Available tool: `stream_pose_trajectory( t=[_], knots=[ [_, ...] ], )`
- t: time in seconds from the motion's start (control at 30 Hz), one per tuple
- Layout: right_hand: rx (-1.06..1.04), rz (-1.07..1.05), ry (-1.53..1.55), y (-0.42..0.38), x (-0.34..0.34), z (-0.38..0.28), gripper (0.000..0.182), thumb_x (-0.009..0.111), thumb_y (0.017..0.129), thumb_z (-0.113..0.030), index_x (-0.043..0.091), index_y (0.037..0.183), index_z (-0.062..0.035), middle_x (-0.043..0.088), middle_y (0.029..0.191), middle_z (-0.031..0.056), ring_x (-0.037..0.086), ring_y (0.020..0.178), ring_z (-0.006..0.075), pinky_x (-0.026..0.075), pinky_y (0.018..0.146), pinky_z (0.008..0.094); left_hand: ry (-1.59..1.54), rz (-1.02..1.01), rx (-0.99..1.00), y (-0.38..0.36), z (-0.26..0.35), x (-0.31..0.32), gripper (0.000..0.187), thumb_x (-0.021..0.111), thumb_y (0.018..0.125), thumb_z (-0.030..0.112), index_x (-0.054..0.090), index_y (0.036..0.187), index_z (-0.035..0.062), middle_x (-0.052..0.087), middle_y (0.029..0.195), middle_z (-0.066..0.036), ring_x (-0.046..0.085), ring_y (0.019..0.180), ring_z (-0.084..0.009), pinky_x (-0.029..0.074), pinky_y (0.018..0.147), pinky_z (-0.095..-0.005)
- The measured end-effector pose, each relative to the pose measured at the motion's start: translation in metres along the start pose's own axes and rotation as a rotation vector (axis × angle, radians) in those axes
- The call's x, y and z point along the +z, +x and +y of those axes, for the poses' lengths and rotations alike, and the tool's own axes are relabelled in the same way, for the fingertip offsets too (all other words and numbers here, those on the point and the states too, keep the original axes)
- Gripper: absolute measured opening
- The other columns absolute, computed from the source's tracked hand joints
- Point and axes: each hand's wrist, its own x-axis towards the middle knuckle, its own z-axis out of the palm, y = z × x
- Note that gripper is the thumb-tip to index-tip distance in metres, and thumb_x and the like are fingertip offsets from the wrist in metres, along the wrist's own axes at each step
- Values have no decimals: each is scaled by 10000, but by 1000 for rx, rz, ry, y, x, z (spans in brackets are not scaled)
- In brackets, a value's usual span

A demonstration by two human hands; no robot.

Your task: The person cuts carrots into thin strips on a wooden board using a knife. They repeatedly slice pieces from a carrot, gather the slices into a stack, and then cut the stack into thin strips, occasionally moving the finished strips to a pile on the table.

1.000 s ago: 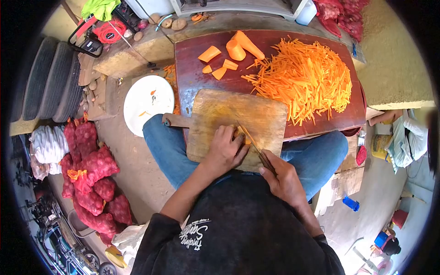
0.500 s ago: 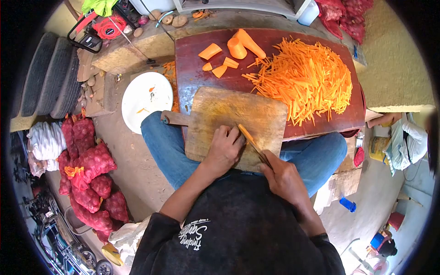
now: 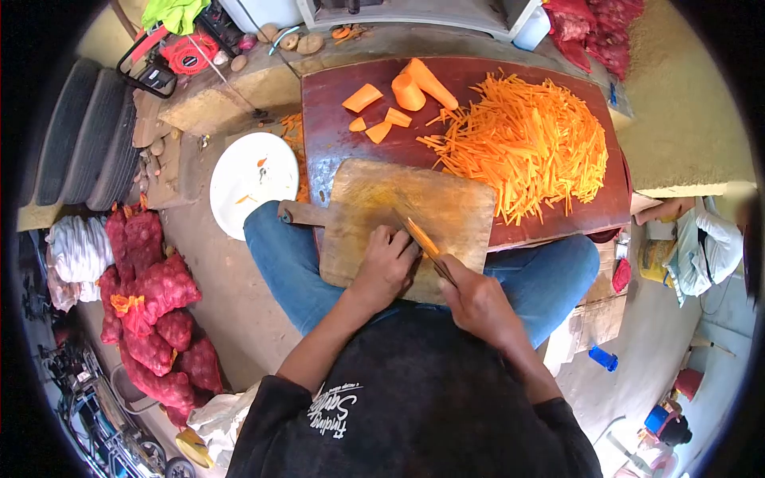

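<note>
A worn wooden cutting board (image 3: 362, 195) with a handle lies across my lap against the table's near edge. My right hand (image 3: 482, 307) is closed round a knife (image 3: 434, 253), its blade slanting up and left over the board. Along the blade lies a thin orange piece of carrot (image 3: 420, 235). Just left of the blade, my left hand (image 3: 386, 267) has its fingers curled down on the board; whatever is under them is hidden. Beyond the board, a big heap of carrot strips (image 3: 534, 147) covers the table's right part, with several larger carrot chunks (image 3: 408, 93) to its left.
The dark red table (image 3: 327, 119) stands in front of me. Left of it is a white basin (image 3: 239, 175) with a few orange scraps. Red net sacks (image 3: 163, 287) are piled on the floor at left, near stacked tyres (image 3: 76, 143). A blue object (image 3: 603, 358) lies at right.
The knife and my right hand have shifted slightly left and toward my left hand. My left hand stays curled on the board. The whole view has shifted a little.
</note>
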Motion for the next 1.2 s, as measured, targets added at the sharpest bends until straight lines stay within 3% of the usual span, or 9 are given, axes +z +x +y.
stream_pose_trajectory(
  t=[0.47,0.77,0.83,0.93,1.03,1.2],
  knots=[
    [-11,-13,-28,5,1,-7,295,691,1084,-147,614,1342,-28,757,1031,293,739,965,525,599,760,581,-30,11,-1,-2,1,-7,325,801,830,11,757,1152,4,660,1139,-135,595,992,-364,504,862,-480],
    [-23,8,-63,-3,8,-5,303,697,1085,-169,623,1354,-49,758,1011,293,750,941,512,590,759,591,-3,58,-38,-4,4,-8,302,794,813,-1,755,1112,5,605,1039,-144,574,966,-370,473,840,-483],
    [-29,-6,-50,6,7,-6,311,699,1084,-169,623,1364,-58,758,1019,290,752,933,510,591,755,588,-8,65,-42,-7,5,-9,280,796,804,-8,752,1081,6,605,1036,-145,572,966,-370,467,835,-483],
    [-64,-41,-94,-12,-1,-5,310,706,1075,-181,558,1301,-28,755,909,264,762,843,488,585,701,573,-50,97,-70,-7,1,-7,245,800,791,-14,744,1029,9,595,1019,-148,570,961,-372,457,823,-484],
    [-15,-26,-29,-16,4,-5,290,708,1072,-158,622,1330,-57,753,962,285,739,892,522,577,739,594,-86,107,-92,-10,-2,-7,215,798,781,-21,729,983,11,578,991,-152,567,952,-375,450,810,-487],
    [-48,-19,-81,5,10,-8,281,715,1064,-146,612,1306,-45,754,950,278,741,895,518,573,732,604,-92,132,-75,-7,-3,-4,200,791,777,-33,714,954,15,563,957,-154,566,934,-379,449,803,-485]
  ],
)
